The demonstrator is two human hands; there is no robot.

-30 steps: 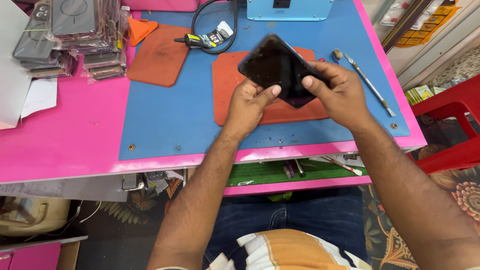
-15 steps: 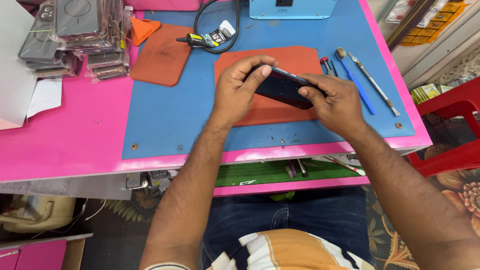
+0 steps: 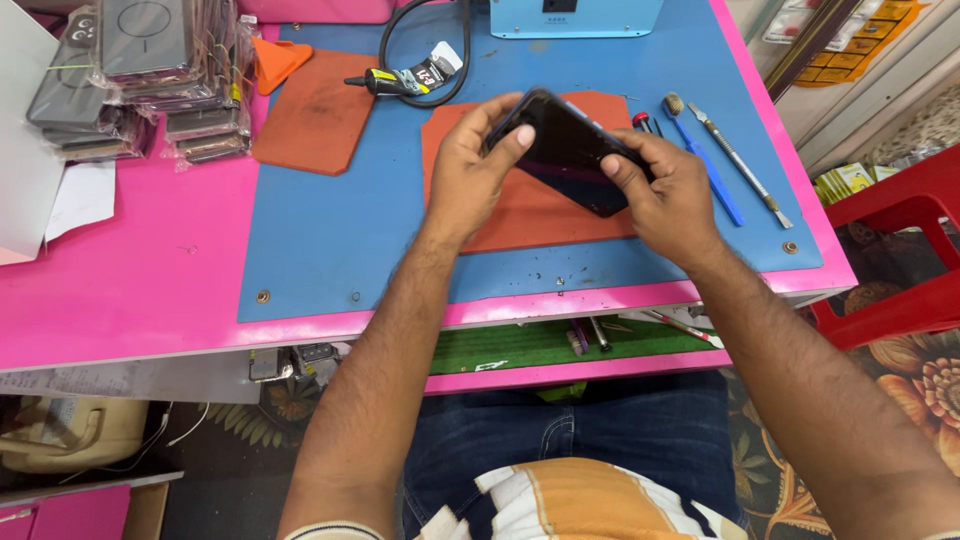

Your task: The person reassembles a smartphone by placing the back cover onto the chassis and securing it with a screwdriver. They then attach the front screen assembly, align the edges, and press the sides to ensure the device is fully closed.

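Observation:
I hold a black smartphone (image 3: 565, 150) in both hands above an orange rubber pad (image 3: 530, 215) on the blue work mat (image 3: 340, 240). My left hand (image 3: 475, 170) grips its left end, thumb on top. The right end sits in my right hand (image 3: 665, 190), fingers curled over its edge. The phone is tilted, its dark glossy face turned up toward me.
A second orange pad (image 3: 315, 110), a glue tube (image 3: 400, 82) and a black cable (image 3: 425, 40) lie at the back. A blue tool (image 3: 705, 160) and a metal spudger (image 3: 745, 165) rest on the right. Bundled phone cases (image 3: 140, 80) are stacked at left. A red chair (image 3: 900, 260) stands right of the pink bench (image 3: 130, 290).
The phone, tilted up a second ago, was lowered flat toward the pad, and now is raised and tilted again in both hands.

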